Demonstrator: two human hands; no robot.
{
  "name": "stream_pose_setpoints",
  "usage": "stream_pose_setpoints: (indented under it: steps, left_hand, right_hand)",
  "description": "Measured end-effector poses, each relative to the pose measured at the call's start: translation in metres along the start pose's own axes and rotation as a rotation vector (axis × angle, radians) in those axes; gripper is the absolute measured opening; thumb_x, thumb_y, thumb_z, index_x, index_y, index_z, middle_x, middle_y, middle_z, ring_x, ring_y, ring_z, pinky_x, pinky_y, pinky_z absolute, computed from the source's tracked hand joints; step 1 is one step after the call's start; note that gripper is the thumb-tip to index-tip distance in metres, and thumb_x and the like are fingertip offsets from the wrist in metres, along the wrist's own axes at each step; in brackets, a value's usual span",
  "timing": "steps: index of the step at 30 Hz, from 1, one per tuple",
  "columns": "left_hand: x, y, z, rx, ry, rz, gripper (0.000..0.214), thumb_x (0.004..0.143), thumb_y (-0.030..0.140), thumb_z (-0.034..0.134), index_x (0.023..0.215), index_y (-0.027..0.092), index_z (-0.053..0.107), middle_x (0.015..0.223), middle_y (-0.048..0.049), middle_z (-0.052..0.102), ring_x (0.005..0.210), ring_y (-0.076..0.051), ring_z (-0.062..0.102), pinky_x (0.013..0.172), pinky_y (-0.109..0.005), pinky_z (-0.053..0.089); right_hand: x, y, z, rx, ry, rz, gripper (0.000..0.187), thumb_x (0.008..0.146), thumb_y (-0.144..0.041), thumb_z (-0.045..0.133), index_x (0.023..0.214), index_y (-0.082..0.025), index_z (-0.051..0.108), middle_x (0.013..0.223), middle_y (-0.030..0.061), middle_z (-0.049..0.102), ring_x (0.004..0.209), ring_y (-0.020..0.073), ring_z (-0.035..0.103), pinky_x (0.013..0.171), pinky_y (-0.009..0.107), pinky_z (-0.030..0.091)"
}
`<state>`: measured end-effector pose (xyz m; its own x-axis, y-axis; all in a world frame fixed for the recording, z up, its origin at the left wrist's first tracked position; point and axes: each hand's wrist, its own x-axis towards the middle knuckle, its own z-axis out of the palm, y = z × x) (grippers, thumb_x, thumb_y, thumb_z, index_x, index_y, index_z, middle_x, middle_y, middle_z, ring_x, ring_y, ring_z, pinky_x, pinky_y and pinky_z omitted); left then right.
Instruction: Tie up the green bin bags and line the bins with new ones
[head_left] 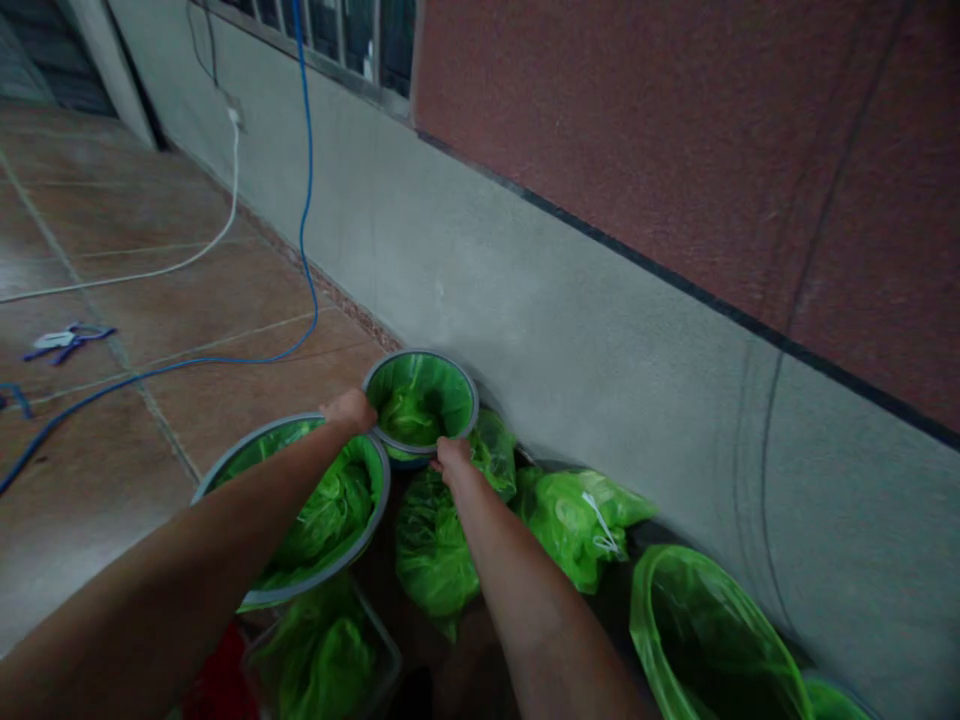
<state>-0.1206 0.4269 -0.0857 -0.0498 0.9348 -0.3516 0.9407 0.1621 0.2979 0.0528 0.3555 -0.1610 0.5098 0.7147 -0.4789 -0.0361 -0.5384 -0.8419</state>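
A small round bucket (pixel 450 385) with a grey rim stands against the wall, with translucent green material lining it and bunched inside. My left hand (pixel 350 410) is closed on the left side of its rim. At the near right side of the same rim, my right hand (pixel 454 458) grips with curled fingers. A wider tub (pixel 381 490) with a grey rim and similar green material sits beneath my left forearm. Beside my right hand, a green plastic bag (pixel 431 560) rests on the floor, partly hidden by my right arm.
Another green bag (pixel 570 515) with a white tie leans by the wall. A green-lined round bin (pixel 712 620) stands at lower right. A clear container (pixel 386 640) holds green material. A blue cable (pixel 202 360) and purple clips (pixel 67 342) lie on the tiled floor.
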Motion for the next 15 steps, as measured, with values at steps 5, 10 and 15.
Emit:
stream_pose_setpoints:
  steps: [5, 10, 15]
  left_hand:
    - [-0.047, 0.017, -0.035, -0.206, 0.155, 0.026, 0.041, 0.084, 0.023, 0.06, 0.122, 0.009, 0.066, 0.114, -0.0212, 0.075, 0.112, -0.033, 0.07, 0.084, -0.034, 0.052]
    - [-0.154, 0.031, -0.082, -0.381, 0.33, 0.129, 0.048, 0.088, 0.038, 0.06, 0.129, 0.014, 0.054, 0.113, -0.0138, 0.076, 0.102, -0.029, 0.072, 0.082, -0.033, 0.051]
    - [-0.277, 0.024, -0.092, -0.408, 0.307, 0.202, 0.051, 0.08, 0.04, 0.07, 0.124, 0.023, 0.052, 0.105, -0.0094, 0.074, 0.096, -0.033, 0.071, 0.078, -0.035, 0.051]
  right_hand:
    - [-0.044, -0.028, -0.025, 0.09, 0.096, 0.068, 0.01, 0.084, -0.013, 0.056, 0.076, -0.019, 0.057, 0.066, 0.002, 0.057, 0.063, 0.0181, 0.062, 0.055, 0.029, 0.056]
    - [-0.133, -0.038, -0.09, 0.288, 0.121, -0.042, 0.013, 0.08, -0.016, 0.056, 0.069, -0.022, 0.052, 0.063, -0.0007, 0.057, 0.058, 0.0162, 0.059, 0.056, 0.028, 0.054]
    - [-0.256, 0.0, -0.173, 0.38, 0.188, -0.18, 0.004, 0.074, -0.019, 0.058, 0.075, -0.021, 0.055, 0.063, -0.0033, 0.056, 0.056, 0.0136, 0.056, 0.051, 0.023, 0.049]
